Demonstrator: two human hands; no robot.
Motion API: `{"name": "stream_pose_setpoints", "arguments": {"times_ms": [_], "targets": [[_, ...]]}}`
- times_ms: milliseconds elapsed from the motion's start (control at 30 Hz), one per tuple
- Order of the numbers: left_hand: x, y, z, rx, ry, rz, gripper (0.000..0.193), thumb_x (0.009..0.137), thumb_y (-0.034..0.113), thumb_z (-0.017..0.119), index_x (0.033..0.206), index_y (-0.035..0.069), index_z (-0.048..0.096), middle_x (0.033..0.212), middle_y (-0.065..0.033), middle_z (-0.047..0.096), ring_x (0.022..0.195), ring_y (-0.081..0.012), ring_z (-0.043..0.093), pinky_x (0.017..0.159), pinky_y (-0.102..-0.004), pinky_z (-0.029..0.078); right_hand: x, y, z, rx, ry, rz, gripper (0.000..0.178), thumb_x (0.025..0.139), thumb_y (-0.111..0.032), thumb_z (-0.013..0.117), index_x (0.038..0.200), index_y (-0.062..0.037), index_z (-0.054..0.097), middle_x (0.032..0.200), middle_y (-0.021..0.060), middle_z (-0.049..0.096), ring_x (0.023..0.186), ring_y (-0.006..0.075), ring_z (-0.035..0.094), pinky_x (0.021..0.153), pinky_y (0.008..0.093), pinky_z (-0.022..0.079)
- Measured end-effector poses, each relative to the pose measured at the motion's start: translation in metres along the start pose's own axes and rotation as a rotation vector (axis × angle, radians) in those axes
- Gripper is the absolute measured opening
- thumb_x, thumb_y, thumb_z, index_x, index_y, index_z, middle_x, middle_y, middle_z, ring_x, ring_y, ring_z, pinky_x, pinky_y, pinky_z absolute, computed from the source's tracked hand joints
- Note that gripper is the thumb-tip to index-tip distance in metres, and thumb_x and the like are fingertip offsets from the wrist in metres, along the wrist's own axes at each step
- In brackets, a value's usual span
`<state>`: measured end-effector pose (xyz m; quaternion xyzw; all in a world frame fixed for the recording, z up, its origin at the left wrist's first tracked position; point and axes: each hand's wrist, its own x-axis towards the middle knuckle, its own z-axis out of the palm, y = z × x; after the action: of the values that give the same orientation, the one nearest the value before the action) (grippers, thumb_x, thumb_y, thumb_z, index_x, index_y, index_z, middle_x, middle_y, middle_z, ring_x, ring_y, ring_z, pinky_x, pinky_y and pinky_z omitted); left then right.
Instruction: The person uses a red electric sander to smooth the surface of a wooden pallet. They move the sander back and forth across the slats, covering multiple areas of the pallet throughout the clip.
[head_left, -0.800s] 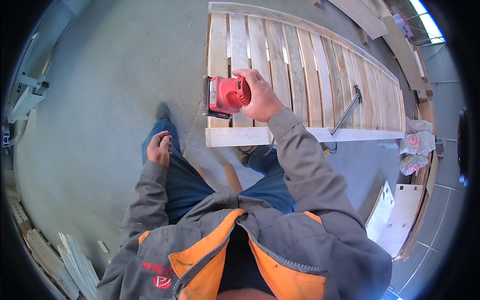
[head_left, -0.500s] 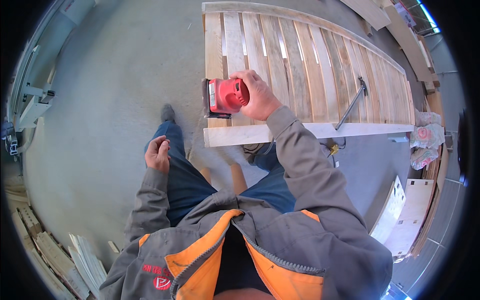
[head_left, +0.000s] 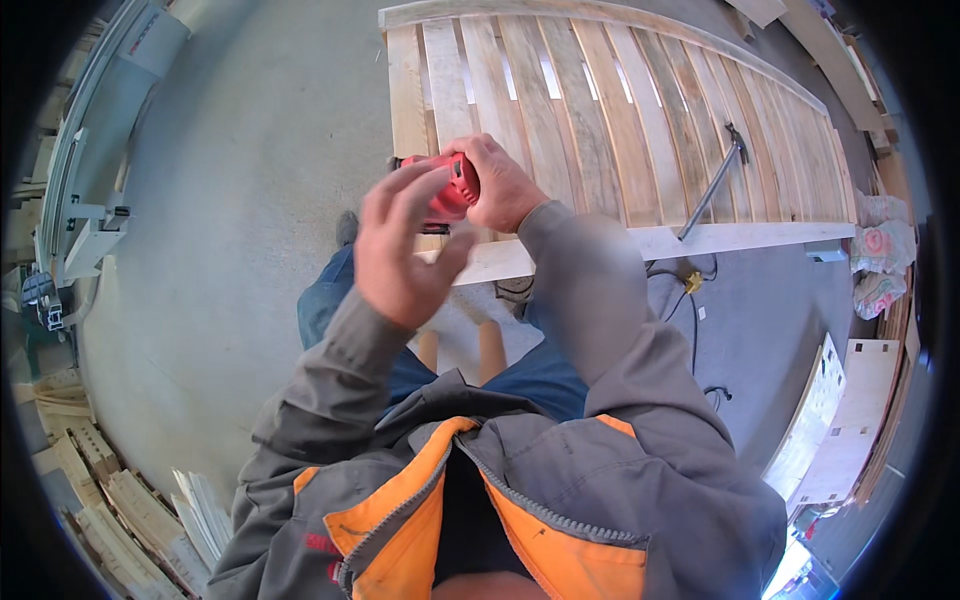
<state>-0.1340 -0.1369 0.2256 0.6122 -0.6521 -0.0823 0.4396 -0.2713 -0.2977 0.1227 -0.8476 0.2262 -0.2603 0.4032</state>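
A red electric sander (head_left: 452, 196) stands at the near left corner of a slatted wooden panel (head_left: 590, 140). My right hand (head_left: 500, 186) is wrapped round the sander's body from the right. My left hand (head_left: 408, 245) is raised close in front of the sander's left side, fingers apart and slightly blurred. It hides much of the sander, and whether it touches it I cannot tell. Farther right, a hammer (head_left: 712, 188) lies across the slats, its handle end at the panel's near rail.
A cable with a yellow connector (head_left: 692, 283) hangs below the near rail. White bags (head_left: 882, 250) and pale boards (head_left: 845, 420) stand at the right. Wood strips (head_left: 140, 510) are stacked at lower left, and a machine (head_left: 95, 200) stands at far left.
My left hand has risen from beside my left thigh to the sander, its fingers spreading. My right hand keeps its grip on the sander. The view has shifted slightly.
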Motion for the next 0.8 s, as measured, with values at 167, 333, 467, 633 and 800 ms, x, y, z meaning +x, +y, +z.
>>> {"name": "stream_pose_setpoints", "arguments": {"times_ms": [167, 333, 467, 633, 800], "targets": [[-0.002, 0.016, 0.061, 0.076, -0.121, -0.055, 0.079, 0.079, 0.02, 0.091, 0.149, 0.006, 0.057, 0.155, -0.0226, 0.049, 0.143, -0.0451, 0.048, 0.119, -0.052, 0.042, -0.006, 0.019, 0.017, -0.066, 0.072, -0.209, 0.054, 0.084, -0.017, 0.081, 0.132, -0.0063, 0.058, 0.128, 0.0178, 0.061, 0.125, 0.0394, 0.057, 0.108, 0.0484, 0.049], [-0.012, 0.025, 0.087, 0.131, -0.164, -0.117, 0.074, 0.085, 0.035, 0.086, 0.148, 0.007, 0.059, 0.159, -0.0252, 0.046, 0.149, -0.0508, 0.039, 0.124, -0.059, 0.033, -0.017, 0.035, 0.024, -0.002, 0.098, -0.224, 0.05, 0.094, -0.018, 0.077, 0.137, -0.007, 0.055, 0.13, 0.0139, 0.058, 0.125, 0.0339, 0.057, 0.108, 0.0436, 0.05], [-0.017, 0.023, 0.09, 0.146, -0.149, -0.148, 0.073, 0.087, 0.037, 0.084, 0.148, 0.008, 0.059, 0.16, -0.0269, 0.044, 0.152, -0.0525, 0.036, 0.124, -0.0621, 0.031, -0.03, 0.02, 0.024, 0.401, 0.054, -0.053, 0.048, 0.095, -0.015, 0.076, 0.137, -0.0067, 0.054, 0.133, 0.0131, 0.055, 0.125, 0.0315, 0.057, 0.106, 0.042, 0.051], [-0.019, 0.02, 0.089, 0.058, -0.098, -0.094, 0.067, 0.087, 0.032, 0.084, 0.145, 0.009, 0.061, 0.16, -0.0258, 0.045, 0.152, -0.0524, 0.036, 0.123, -0.0643, 0.032, -0.024, 0.022, 0.021, 0.012, 0.092, -0.156, 0.05, 0.094, -0.018, 0.076, 0.138, -0.0073, 0.054, 0.132, 0.0159, 0.056, 0.124, 0.0358, 0.058, 0.106, 0.0457, 0.052], [-0.042, 0.028, 0.058, -0.111, -0.033, 0.12, 0.059, 0.081, 0.02, 0.086, 0.136, 0.008, 0.067, 0.148, -0.0203, 0.06, 0.141, -0.0459, 0.054, 0.116, -0.0602, 0.043, -0.005, 0.004, 0.007, -0.047, 0.047, -0.036, 0.061, 0.078, -0.001, 0.078, 0.134, -0.0102, 0.055, 0.129, 0.0193, 0.057, 0.122, 0.0424, 0.058, 0.106, 0.0481, 0.05]]}}
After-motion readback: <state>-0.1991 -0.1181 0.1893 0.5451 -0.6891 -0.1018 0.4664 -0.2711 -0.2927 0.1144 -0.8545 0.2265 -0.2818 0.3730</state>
